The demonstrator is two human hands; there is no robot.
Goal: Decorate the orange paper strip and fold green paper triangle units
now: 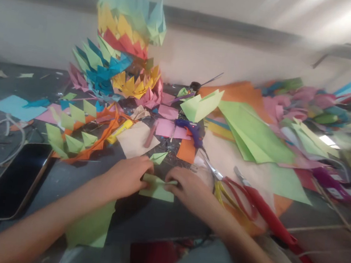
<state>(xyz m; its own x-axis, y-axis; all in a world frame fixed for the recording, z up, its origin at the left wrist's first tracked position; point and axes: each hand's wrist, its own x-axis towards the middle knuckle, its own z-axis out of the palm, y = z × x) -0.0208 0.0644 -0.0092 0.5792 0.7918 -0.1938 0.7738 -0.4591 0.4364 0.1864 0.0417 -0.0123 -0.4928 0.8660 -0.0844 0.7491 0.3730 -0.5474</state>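
Between my two hands is a small light-green paper piece point(157, 192), its far edge turned over in a fold. My left hand point(131, 175) pinches its left end, and my right hand point(190, 186) pinches the right end. Just beyond the fingers lies a small folded green paper triangle point(159, 158). A larger green sheet point(91, 227) is under my left forearm at the table's near edge. To the left, an orange folded-paper ring point(97, 150) carries several pale-green pointed pieces.
A phone point(13, 180) with a white cable lies at left. Red-handled scissors point(235, 191), a long red-handled tool point(267, 216) and green sheets point(254, 134) are at right. A blue glue gun point(191, 131) and stacked paper-point rings point(120, 57) stand behind.
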